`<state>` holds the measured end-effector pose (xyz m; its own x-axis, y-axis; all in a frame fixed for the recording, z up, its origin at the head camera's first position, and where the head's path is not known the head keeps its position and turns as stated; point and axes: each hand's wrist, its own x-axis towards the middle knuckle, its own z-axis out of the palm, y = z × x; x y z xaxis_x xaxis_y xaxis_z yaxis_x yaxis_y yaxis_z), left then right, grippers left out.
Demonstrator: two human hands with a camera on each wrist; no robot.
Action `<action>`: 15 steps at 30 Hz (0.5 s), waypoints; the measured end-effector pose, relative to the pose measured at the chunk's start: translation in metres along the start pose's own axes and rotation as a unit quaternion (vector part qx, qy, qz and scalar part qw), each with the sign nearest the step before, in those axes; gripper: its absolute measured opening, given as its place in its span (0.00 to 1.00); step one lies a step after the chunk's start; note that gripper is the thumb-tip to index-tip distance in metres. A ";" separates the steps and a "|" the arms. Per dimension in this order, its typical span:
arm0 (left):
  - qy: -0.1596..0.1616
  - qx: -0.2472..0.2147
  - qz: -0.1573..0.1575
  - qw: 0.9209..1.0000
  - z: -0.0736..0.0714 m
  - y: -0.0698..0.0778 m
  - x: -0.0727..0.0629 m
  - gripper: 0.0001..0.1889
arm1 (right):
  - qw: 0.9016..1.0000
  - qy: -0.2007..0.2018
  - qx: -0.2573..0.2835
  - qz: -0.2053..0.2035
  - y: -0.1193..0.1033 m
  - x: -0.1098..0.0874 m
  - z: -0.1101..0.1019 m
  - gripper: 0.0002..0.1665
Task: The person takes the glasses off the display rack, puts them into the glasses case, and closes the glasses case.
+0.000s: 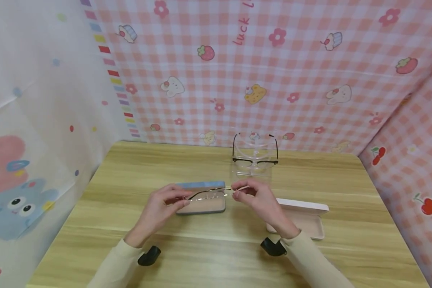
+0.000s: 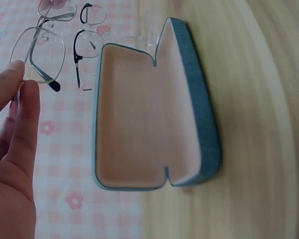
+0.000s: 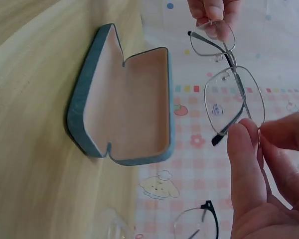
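Observation:
A pair of thin metal-rimmed eyeglasses (image 3: 232,59) is held up between both hands, its temples crossing behind the lenses. My left hand (image 1: 162,206) pinches one end of the frame between thumb and fingers. At the opposite end, the right hand (image 1: 259,200) pinches the frame near the hinge; in the right wrist view its thumb and fingertips meet there. Below the glasses lies an open blue-green glasses case (image 1: 201,207). Its pale pink lining (image 2: 129,119) shows bare in the left wrist view.
Behind the hands, black-browed glasses (image 1: 255,162) sit on a clear stand (image 1: 251,174). An open white glasses case (image 1: 309,226) lies partly under my right forearm. A pink checked cloth (image 1: 223,80) hangs behind the wooden table (image 1: 147,164).

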<state>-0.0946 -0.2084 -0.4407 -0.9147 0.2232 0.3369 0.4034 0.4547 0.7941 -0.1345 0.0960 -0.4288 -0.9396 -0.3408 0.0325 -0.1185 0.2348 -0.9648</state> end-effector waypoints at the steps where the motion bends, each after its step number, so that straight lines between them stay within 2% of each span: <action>1: -0.001 -0.002 -0.008 1.000 -0.001 -0.002 -0.001 0.12 | 1.000 -0.003 -0.003 0.001 0.001 0.000 0.001 0.13; 5: -0.006 -0.021 -0.058 0.998 -0.004 -0.009 -0.005 0.11 | 1.000 -0.014 -0.003 0.005 0.008 0.003 0.008 0.12; 9: -0.002 -0.042 -0.112 0.993 -0.006 -0.016 -0.008 0.10 | 1.000 -0.017 -0.001 0.014 0.015 0.007 0.015 0.10; 15: 0.021 -0.070 -0.150 0.986 -0.007 -0.025 -0.012 0.11 | 1.000 -0.004 -0.006 0.015 0.021 0.011 0.025 0.10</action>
<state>-0.0939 -0.2283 -0.4614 -0.9938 0.0583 0.0943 0.1093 0.3706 0.9223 -0.1396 0.0744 -0.4547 -0.9398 -0.3416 0.0018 -0.0948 0.2556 -0.9621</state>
